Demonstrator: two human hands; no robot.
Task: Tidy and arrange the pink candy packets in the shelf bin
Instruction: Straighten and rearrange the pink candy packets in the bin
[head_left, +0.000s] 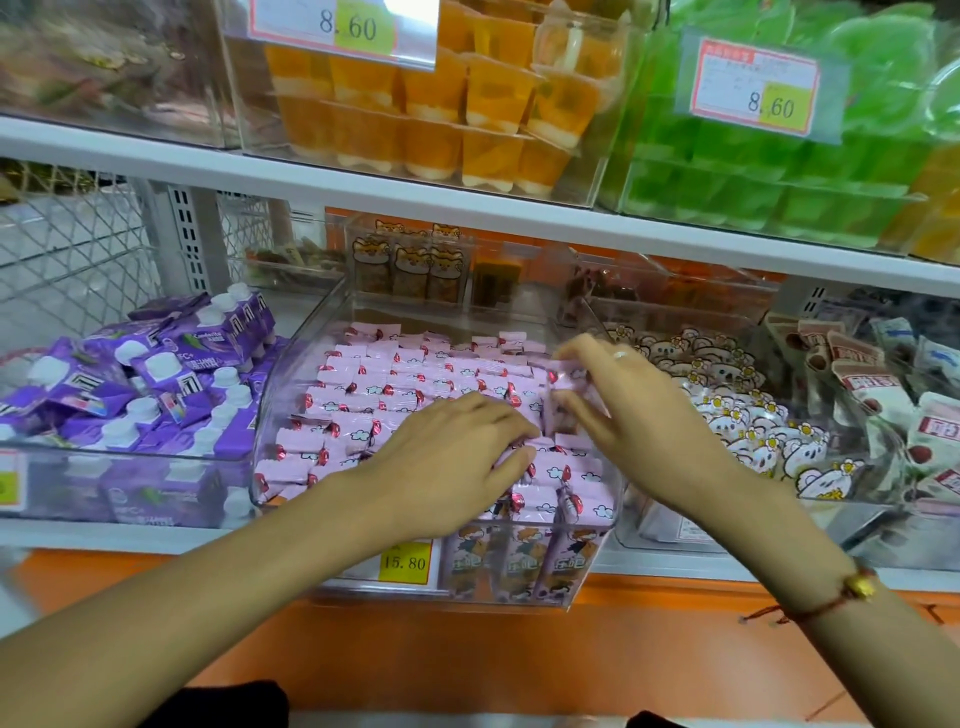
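Straightening rows of pink candy packets (395, 387) inside the clear shelf bin (291, 374) — mid-tidy, judging by neat rows at left and looser ones at right. Pressing flat with the left hand (457, 462), fingers extended over the packets; pinching one packet with the right hand (623, 415). Next, probably — seating that packet upright into its row.
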